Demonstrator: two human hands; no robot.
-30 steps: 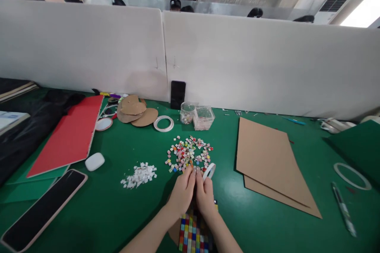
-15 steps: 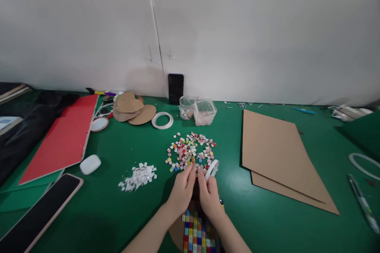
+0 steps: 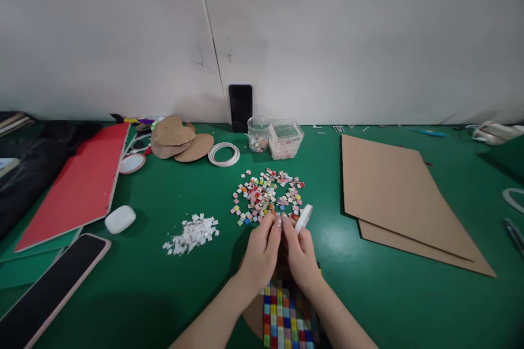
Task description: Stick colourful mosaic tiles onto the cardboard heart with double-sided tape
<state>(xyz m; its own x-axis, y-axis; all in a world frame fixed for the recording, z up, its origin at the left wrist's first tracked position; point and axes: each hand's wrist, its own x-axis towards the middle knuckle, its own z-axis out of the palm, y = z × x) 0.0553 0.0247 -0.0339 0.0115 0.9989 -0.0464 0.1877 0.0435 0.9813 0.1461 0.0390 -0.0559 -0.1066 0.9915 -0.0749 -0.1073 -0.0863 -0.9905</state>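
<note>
My left hand (image 3: 262,251) is closed, thumb and forefinger pinched together. Its fingertips meet those of my right hand (image 3: 301,253); whatever small piece lies between them is hidden. A white ring-shaped band (image 3: 303,218), like a narrow tape roll, sticks out of my right hand's curled fingers. Just beyond the fingertips spreads a loose pile of coloured mosaic tiles (image 3: 260,196). Beneath my wrists lies a panel of colourful square tiles in rows (image 3: 286,316), partly covered by my hands, with a brown round piece (image 3: 254,316) showing at its left.
White tile bits (image 3: 192,234) lie left, near a white case (image 3: 120,220) and a phone (image 3: 57,289). Behind are cardboard discs (image 3: 194,147), a white coil (image 3: 224,155), a clear cup (image 3: 258,134), a clear box (image 3: 285,139) and an upright phone (image 3: 240,108). Cardboard sheets (image 3: 393,191) lie right.
The view has tilted downward, so the wall top is out of sight. Both hands stay pinched together at the tile pile's near edge; the white band leans further right.
</note>
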